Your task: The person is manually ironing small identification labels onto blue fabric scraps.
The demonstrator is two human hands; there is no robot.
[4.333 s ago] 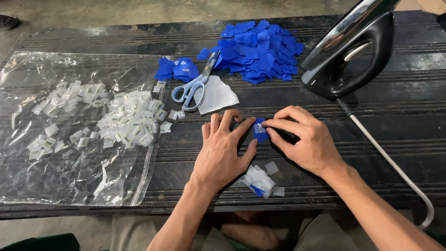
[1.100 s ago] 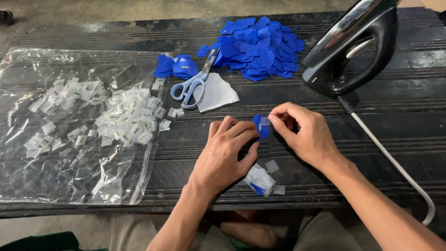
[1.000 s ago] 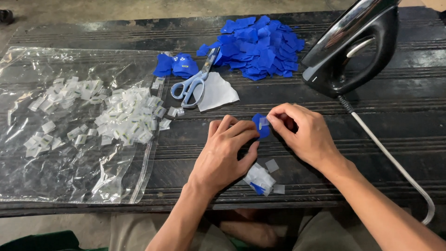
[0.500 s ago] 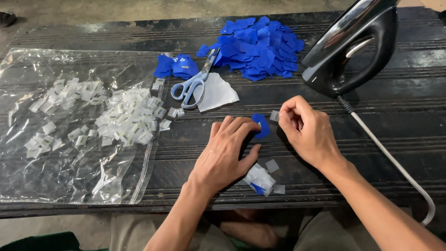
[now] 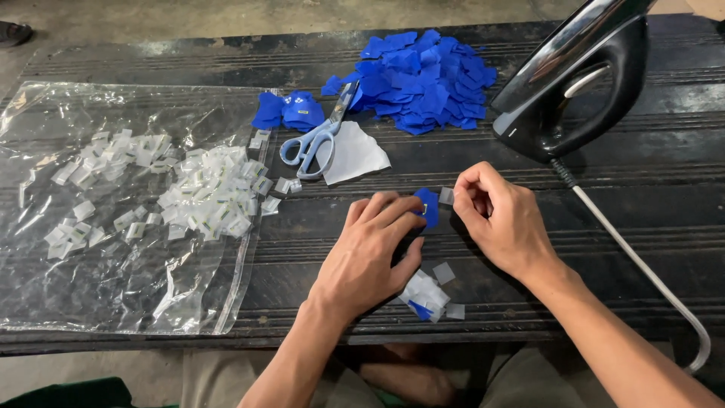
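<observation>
**Blue patch pinned down, grey square pinched beside it**

Head view — the only view, looking straight down at a dark ribbed table [image 5: 317, 249]. The left hand [image 5: 374, 253] lies palm-down, fingers stretched flat, fingertips pressing a small blue fabric patch [image 5: 428, 208] onto the table, apparently to keep it from sliding. The right hand [image 5: 502, 219] is curled, thumb and forefinger closed on a tiny grey square piece [image 5: 446, 196] held just beside the patch's right edge — close enough, it seems, to line the two up. Both forearms come in from the bottom edge, wrists low over the table.

Supplies sit within reach: a heap of blue fabric pieces [image 5: 423, 79] at the far side, blue-handled scissors [image 5: 313, 143] resting on a white scrap [image 5: 359, 155], and small white squares [image 5: 211, 196] spread over a clear plastic bag [image 5: 113, 295] at the left. A small pile of finished-looking white and blue bits [image 5: 424, 296] lies under the left wrist. A black clothes iron [image 5: 578, 83] stands upright at the right, its cord [image 5: 642, 264] trailing off the edge.
</observation>
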